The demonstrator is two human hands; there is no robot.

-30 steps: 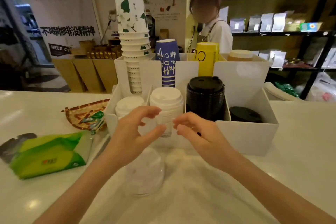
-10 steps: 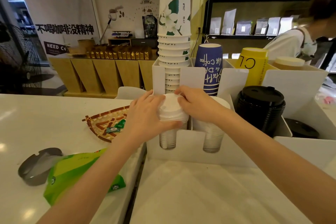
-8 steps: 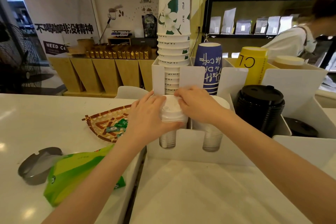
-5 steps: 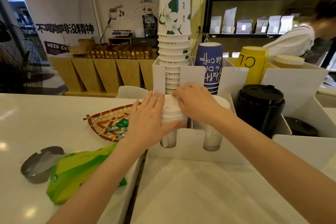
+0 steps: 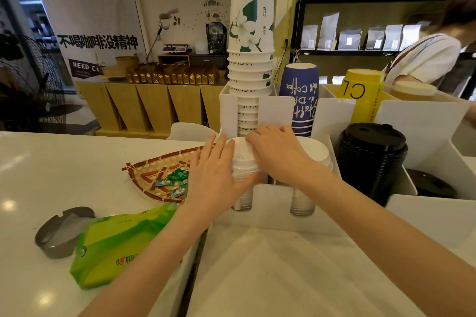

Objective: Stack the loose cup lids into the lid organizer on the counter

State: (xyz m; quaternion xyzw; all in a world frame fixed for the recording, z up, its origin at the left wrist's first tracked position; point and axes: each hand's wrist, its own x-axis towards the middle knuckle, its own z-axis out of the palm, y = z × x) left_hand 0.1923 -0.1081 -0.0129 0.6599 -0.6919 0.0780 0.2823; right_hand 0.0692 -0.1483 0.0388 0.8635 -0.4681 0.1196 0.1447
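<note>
Head view. Since a second ago, little shifted: left hand [image 5: 219,175] flattened, fingers stretched out along the left side of the white lid stack [image 5: 243,159] rather than curled round it; right hand [image 5: 277,154] settled lower over the top and right side. White lid stack seated in the leftmost front compartment of the lid organizer [image 5: 270,203], its lower lids showing through the cutout in the front wall. Judged from that: stack already lodged, hands now squaring and pressing it down, release likely next. Left grip loose, palm and straight fingers only leaning on the stack; right grip half-closed, fingers draped over the top lid, thumb side hidden, so a true pinch cannot be told.

Edges and room, all relative to the lid organizer. Just behind the compartment, the tall paper cup column [image 5: 251,59], close to the right fingertips; a knock there seems the main risk. One compartment right, a second white lid stack [image 5: 315,154], partly under the right wrist. Further right, black lids [image 5: 373,157]. Left of it, a woven tray [image 5: 159,172] with sweets, just beside the left hand. In front, bare tabletop [image 5: 283,278], ample room for drawing both hands straight back. Front left, a green tissue pack [image 5: 121,244] and a grey ashtray [image 5: 63,231], well clear.
</note>
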